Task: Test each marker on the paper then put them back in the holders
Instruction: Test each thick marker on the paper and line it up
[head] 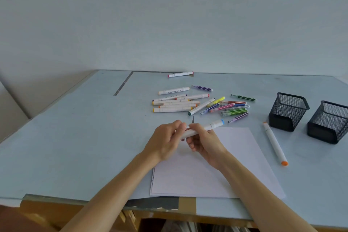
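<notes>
Head view: both hands on one marker.
Left hand [165, 140] and right hand [204, 142] grip white marker [204, 127] above paper [244, 156], blue cap aimed toward the tabletop's far right corner.

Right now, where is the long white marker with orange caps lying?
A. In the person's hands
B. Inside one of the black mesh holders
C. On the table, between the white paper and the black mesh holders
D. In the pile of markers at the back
C: the long white marker with orange caps lies flat on the table, right of the white paper and just left of the two black mesh holders, apart from both.
</notes>
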